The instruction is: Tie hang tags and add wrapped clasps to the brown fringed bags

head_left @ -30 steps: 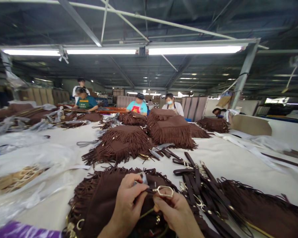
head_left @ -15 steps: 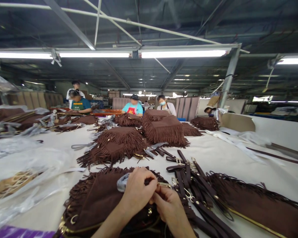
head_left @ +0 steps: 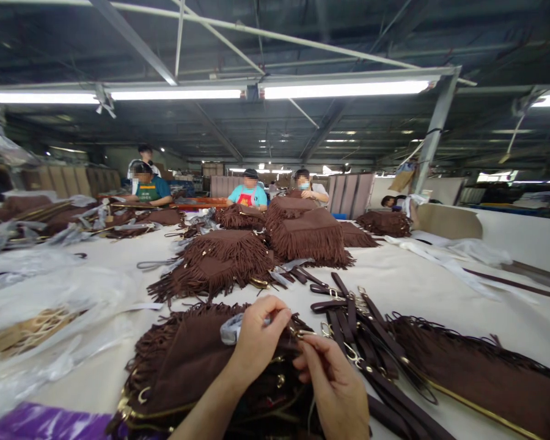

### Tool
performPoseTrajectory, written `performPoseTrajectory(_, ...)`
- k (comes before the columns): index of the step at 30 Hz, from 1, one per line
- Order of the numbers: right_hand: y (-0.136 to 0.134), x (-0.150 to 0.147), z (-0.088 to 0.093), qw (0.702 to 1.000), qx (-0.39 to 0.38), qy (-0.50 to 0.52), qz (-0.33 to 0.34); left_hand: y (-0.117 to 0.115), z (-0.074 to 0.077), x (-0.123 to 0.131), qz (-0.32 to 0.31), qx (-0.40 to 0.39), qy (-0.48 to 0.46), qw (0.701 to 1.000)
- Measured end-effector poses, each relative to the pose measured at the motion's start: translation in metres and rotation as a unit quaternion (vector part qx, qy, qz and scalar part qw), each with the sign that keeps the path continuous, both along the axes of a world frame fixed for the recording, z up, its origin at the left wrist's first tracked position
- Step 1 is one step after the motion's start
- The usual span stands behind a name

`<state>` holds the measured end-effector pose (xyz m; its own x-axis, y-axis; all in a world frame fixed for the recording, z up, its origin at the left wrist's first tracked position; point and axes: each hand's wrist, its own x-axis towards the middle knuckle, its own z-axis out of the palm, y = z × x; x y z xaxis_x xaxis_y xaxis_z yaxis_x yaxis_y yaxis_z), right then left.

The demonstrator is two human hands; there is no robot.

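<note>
A brown fringed bag lies before me, its zip edge gold and its opening toward me. Over its upper right part, my left hand is closed on a short brown strap. The fingertips of my right hand pinch a gold metal fitting at that strap's end; its exact kind is partly hidden by the fingers. Beside my left hand, a loop in grey wrapping rests on the bag. A small gold stud shows on the bag below my hands.
Brown straps with gold hooks lie in a pile right of the bag. Another fringed bag is farther right. Stacked fringed bags stand ahead. Clear plastic and purple plastic lie left. Several people work across the table.
My right hand has moved right and slightly down, away from my left hand, so more of the strap and gold fitting shows. The view has shifted slightly.
</note>
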<state>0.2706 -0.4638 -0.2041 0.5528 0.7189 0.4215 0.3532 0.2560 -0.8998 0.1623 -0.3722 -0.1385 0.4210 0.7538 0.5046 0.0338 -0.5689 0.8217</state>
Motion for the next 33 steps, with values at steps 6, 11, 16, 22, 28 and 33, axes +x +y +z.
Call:
performPoseTrajectory(6, -0.006, -0.012, 0.011, 0.98, 0.1, 0.139, 0.1, -0.007, -0.007, -0.009, -0.109, -0.061, -0.005, 0.992)
performPoseTrajectory(11, -0.008, -0.006, 0.013, 0.986, 0.056, 0.122, 0.102, -0.004, -0.009, -0.021, -0.188, -0.101, 0.019, 0.977)
performPoseTrajectory(16, -0.007, 0.013, 0.005, 0.981, 0.029, 0.14, 0.135, -0.007, -0.009, -0.022, -0.164, -0.052, 0.049, 0.984)
performPoseTrajectory(22, -0.007, 0.012, 0.01, 0.971, 0.031, 0.176, 0.16, -0.014, -0.008, -0.021, -0.117, 0.016, 0.085, 0.989)
performPoseTrajectory(28, -0.008, 0.015, 0.014, 0.977, 0.007, 0.149, 0.15, -0.02, -0.009, -0.021, -0.116, 0.073, 0.108, 0.985)
performPoseTrajectory(33, -0.01, 0.015, 0.013, 0.978, -0.005, 0.14, 0.153, -0.023, -0.011, -0.019, -0.105, 0.09, 0.12, 0.983)
